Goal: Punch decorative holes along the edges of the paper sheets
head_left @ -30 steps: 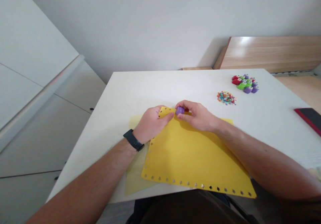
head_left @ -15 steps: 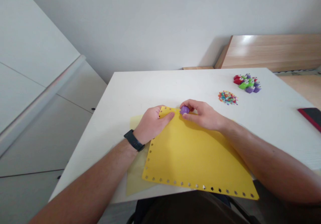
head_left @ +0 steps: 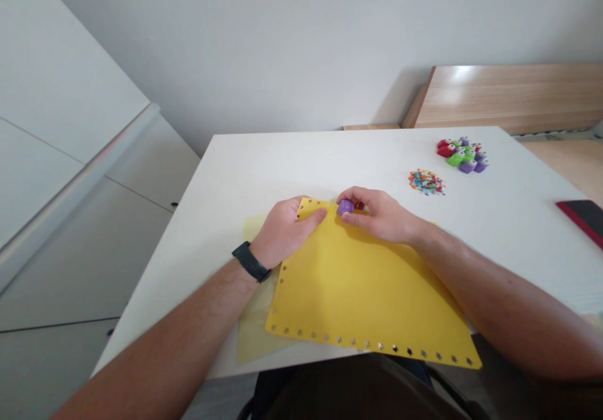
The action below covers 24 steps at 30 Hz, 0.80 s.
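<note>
A yellow sheet of paper (head_left: 367,288) with star-shaped holes punched along its near, left and far edges is held up over the table, its near edge past the table's front. My left hand (head_left: 294,228) is closed on the sheet's far left part, thumb on top and fingers underneath. In my right hand (head_left: 379,216) is a small purple craft punch (head_left: 345,207), gripped between thumb and fingers at the sheet's far edge. The punch sits right of my left thumb. Its slot is hidden from view.
Several red, green and purple craft punches (head_left: 464,155) stand together at the back right of the white table (head_left: 268,162). Nearer is a pile of colourful paper cut-outs (head_left: 426,182). A paler yellow sheet (head_left: 257,326) lies under the held one. A black-and-red object (head_left: 581,219) is at the right edge.
Both hands keep their hold on the sheet and the punch. The purple punch has turned slightly in my right fingers, and the whole view has shifted a little.
</note>
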{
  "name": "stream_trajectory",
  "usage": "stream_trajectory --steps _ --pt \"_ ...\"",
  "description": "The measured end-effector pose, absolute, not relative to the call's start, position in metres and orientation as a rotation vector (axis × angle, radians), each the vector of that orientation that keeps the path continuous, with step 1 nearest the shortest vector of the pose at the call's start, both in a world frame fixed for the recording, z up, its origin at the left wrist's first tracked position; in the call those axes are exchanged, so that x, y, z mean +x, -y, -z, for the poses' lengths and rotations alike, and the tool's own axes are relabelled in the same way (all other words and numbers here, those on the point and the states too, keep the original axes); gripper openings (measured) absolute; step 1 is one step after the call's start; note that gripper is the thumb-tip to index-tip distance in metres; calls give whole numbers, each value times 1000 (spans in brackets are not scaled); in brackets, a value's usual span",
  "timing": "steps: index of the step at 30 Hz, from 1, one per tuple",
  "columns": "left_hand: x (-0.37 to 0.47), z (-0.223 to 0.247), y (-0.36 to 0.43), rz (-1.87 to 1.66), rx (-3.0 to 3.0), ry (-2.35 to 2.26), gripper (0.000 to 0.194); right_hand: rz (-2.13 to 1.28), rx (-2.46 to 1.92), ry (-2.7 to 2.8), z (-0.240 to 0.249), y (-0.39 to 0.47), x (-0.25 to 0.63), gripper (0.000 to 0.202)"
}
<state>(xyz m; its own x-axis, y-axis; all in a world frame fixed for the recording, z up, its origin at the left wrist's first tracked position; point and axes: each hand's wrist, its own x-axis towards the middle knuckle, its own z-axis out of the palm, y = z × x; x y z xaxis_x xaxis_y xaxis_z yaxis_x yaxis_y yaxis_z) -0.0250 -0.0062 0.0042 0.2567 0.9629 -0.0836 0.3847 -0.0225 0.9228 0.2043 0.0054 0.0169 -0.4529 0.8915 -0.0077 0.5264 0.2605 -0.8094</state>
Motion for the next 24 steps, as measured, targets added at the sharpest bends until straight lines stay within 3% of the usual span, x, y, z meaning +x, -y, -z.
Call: stream_trajectory --steps 24 --pt "-26 -3 5 -768 1601 -1318 36 -1054 -1275 2080 -11 -7 204 24"
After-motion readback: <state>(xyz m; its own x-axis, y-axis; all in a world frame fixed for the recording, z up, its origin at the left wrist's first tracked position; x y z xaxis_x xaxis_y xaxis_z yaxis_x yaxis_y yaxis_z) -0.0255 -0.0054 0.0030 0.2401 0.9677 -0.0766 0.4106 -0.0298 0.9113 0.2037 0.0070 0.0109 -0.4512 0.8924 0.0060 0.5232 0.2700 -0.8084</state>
